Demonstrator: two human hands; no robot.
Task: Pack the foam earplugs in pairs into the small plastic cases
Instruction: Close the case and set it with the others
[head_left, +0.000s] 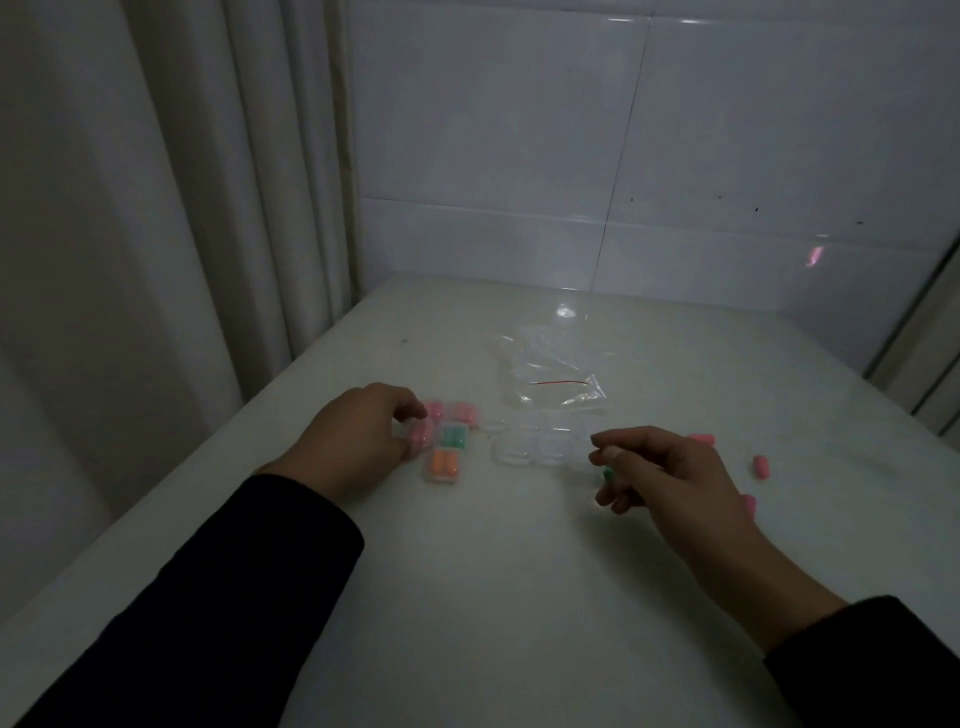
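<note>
Table (467, 597), white, dim light; we work from the head view alone. Left hand (358, 441) reaches to a cluster of filled cases at centre-left: its thumb and curled fingers (410, 410) pinch a clear case holding pink earplugs (420, 435), which sits on the table right at the fingertips. Touching that case we note a case with green plugs (453, 435); just below it lies a case with orange plugs (442, 465), and above, more pink-filled cases (447, 410). Right hand (670, 473) hovers above the table, fingers loosely curled, thumb and forefinger pressed together; a green earplug (607, 474) shows just under them, though whether it is gripped we cannot tell. Empty clear cases (530, 448) lie in a group between the two hands. Loose pink earplugs (760, 466) lie beyond the right hand. A clear plastic bag (550, 371) lies further back.
</note>
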